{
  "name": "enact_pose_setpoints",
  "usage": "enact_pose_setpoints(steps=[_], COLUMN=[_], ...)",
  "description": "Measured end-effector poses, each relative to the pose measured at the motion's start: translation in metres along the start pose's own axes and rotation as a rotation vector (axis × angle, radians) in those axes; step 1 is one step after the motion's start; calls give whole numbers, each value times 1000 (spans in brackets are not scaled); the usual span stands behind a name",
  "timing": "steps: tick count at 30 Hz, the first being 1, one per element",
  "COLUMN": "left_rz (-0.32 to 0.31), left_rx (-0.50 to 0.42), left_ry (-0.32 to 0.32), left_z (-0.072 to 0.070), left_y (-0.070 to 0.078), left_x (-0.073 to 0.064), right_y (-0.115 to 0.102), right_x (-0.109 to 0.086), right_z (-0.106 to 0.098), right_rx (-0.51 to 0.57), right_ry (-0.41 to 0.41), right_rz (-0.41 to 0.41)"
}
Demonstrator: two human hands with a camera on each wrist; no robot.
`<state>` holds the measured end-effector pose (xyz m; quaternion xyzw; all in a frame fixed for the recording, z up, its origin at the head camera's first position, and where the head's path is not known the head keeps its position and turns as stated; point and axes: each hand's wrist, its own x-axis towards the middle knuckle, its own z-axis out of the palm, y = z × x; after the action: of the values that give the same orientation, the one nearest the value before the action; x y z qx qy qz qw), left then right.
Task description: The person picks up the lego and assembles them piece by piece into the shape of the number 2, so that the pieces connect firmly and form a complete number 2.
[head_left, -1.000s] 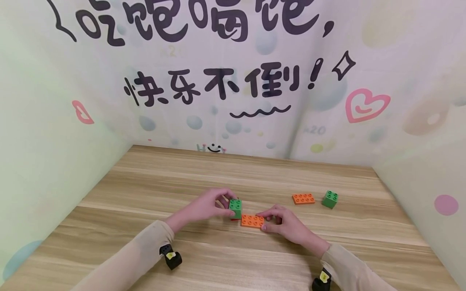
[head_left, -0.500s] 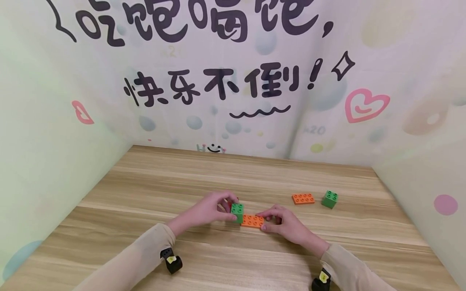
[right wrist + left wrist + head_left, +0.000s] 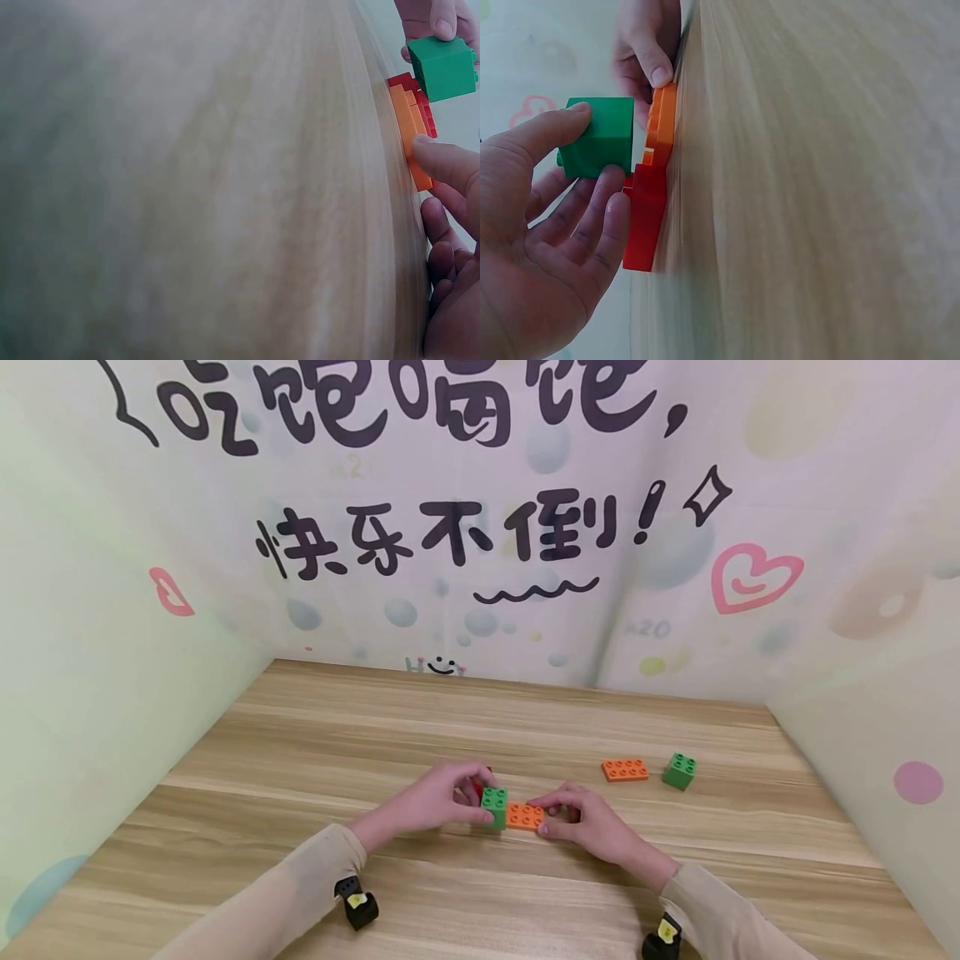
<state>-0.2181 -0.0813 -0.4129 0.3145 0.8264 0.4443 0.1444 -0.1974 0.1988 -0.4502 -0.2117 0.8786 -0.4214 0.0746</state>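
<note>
My left hand (image 3: 438, 797) pinches a square green building brick (image 3: 493, 810) between thumb and fingers. In the left wrist view this green brick (image 3: 604, 135) hangs above the bricks below it, its studs facing up. A flat orange brick (image 3: 527, 817) lies on the table; the right hand (image 3: 592, 827) grips its right end with thumb and index finger. Its left end is covered by the green brick in the head view. Red bricks (image 3: 645, 217) adjoin the orange one, mostly hidden behind the left hand from above.
Farther back on the right of the wooden table (image 3: 525, 893) lie a second flat orange brick (image 3: 625, 770) and another square green brick (image 3: 680, 771). A printed cloth wall (image 3: 450, 627) closes off the back, with pale walls at both sides.
My left hand has carried the green brick a little right and toward me, so it now overlaps the orange brick's left end. The right hand and orange brick stay put.
</note>
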Motion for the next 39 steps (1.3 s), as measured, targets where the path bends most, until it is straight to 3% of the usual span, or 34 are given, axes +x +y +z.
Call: enact_pose_setpoints(steps=[21, 39], left_rz=[-31, 4], left_rx=[47, 10], left_ry=[24, 47], left_z=[5, 8], left_y=[0, 3], left_x=[3, 7], right_y=[1, -1], right_x=[0, 0], right_z=[0, -1], right_rx=[3, 1], right_ry=[1, -16], right_rz=[-4, 0])
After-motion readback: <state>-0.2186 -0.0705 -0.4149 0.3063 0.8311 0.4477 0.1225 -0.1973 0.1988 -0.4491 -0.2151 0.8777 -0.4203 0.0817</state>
